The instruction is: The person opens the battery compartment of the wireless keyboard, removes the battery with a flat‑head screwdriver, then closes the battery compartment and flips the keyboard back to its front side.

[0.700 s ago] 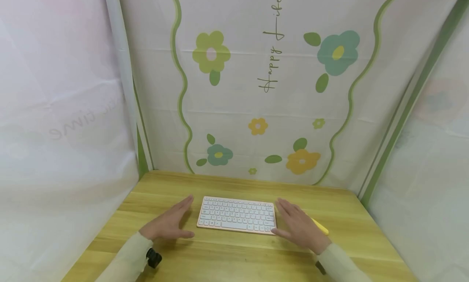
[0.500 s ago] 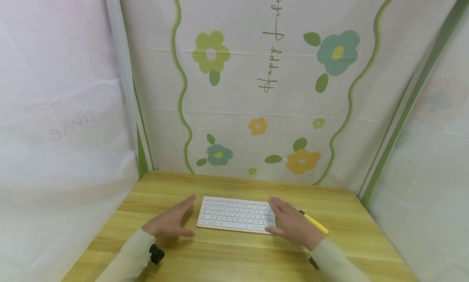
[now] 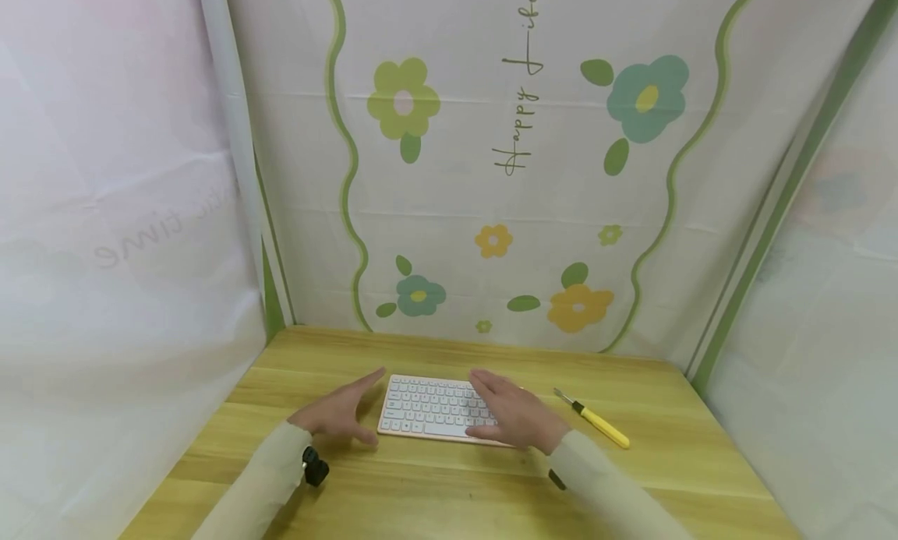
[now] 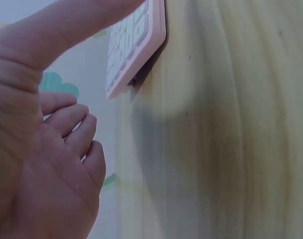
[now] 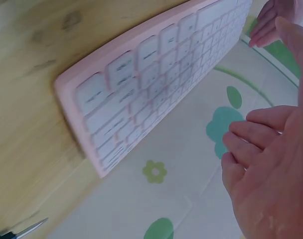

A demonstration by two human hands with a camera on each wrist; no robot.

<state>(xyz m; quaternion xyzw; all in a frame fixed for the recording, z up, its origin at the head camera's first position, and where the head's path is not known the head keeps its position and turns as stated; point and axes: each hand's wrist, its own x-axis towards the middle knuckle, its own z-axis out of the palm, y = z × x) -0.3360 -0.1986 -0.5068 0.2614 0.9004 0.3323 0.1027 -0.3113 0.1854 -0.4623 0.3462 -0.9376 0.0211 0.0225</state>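
Note:
A white-keyed keyboard (image 3: 431, 407) with a pale pink frame lies on the wooden table. Just past its left edge my left hand (image 3: 340, 411) hovers with thumb and fingers spread apart, holding nothing; the left wrist view shows its thumb overlapping the keyboard's corner. My right hand (image 3: 515, 415) is held over the keyboard's right half and covers many of its keys in the head view. From the right wrist camera, the right hand (image 5: 271, 164) shows an empty palm with extended fingers, apart from the keys.
Right of the keyboard lies a slim tool (image 3: 602, 425) with a yellow handle, black collar and metal tip. White cloth with printed flowers (image 3: 578, 308) hangs behind the wooden table (image 3: 449, 493) and along both sides.
My right hand has moved left from beside the keyboard to over its right half, uncovering the yellow-handled tool. My left hand has shifted slightly right, closer to the keyboard.

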